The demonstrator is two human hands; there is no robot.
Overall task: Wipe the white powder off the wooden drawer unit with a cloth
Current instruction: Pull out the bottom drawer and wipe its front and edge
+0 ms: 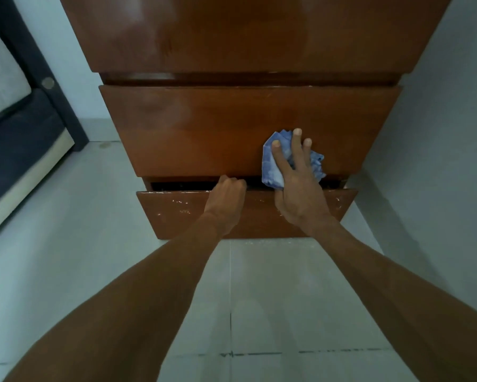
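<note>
The right hand [300,188] is pressing the cloth [275,164] flat against the drawer unit [204,133] while the left hand [226,197], well apart, is gripping the bottom drawer [176,213], so it is best sweeping firmly down over the powder [180,206].

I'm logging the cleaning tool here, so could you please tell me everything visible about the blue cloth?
The blue cloth is a crumpled, light blue fabric with paler mottled patches. The right hand presses it flat-fingered against the front of the middle drawer, near its lower right edge. Its lower corner hangs over the dark gap above the bottom drawer, which is pulled slightly open. Bunched folds stick out right of the fingers.
</note>
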